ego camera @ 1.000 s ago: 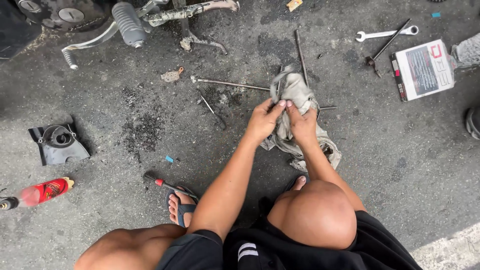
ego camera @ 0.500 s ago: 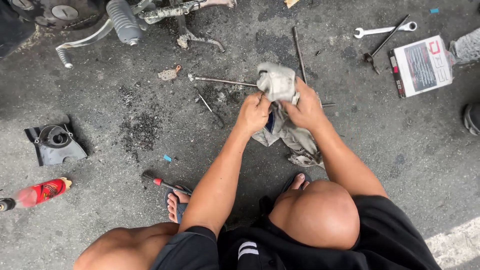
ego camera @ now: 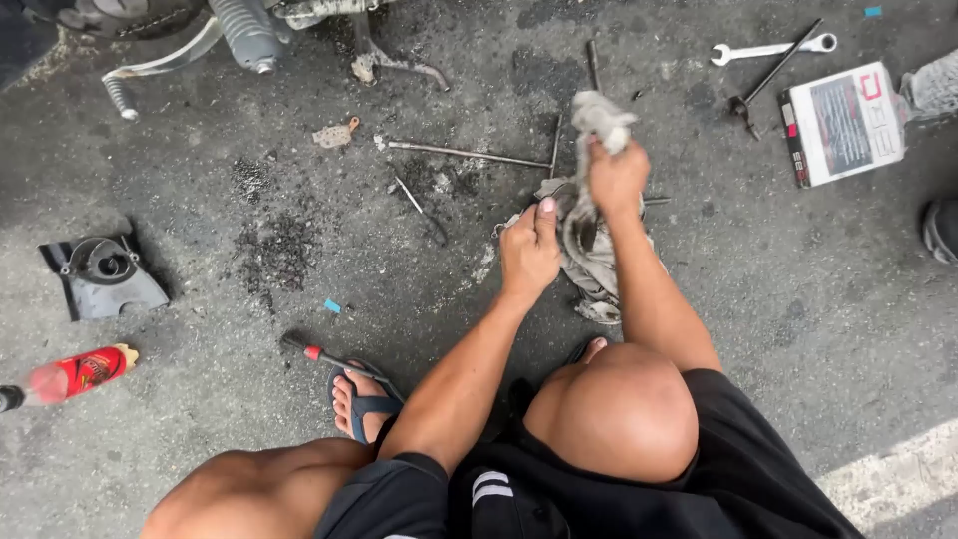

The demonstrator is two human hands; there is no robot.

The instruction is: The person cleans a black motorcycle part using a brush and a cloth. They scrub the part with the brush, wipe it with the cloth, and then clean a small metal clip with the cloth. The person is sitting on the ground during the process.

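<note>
Cloth first: a grey, grease-stained rag (ego camera: 591,235) hangs bunched between both hands above the asphalt ground (ego camera: 249,399), its upper end twisted into a knot-like wad, its lower folds trailing to the ground by the knee. We judge it light, soft and limp, likely oily and a little slick; it will drape and slip unless gathered, so a firm fistful near the bunched middle looks the best hold. Something dark shows within the folds; we cannot tell what it is.

Our right hand (ego camera: 619,178) is closed in a fist around the upper part of the rag. Our left hand (ego camera: 529,252) pinches the cloth lower down, thumb raised, fingers curled.

Just beyond the rag lie thin, rusty metal rods (ego camera: 469,154), crossing one another. Farther right rest a silver open-ended spanner (ego camera: 766,49) and a white cardboard box with a red edge (ego camera: 843,122). Well to the left sit a black plastic cover plate (ego camera: 105,274) and a red plastic bottle (ego camera: 75,372).
</note>
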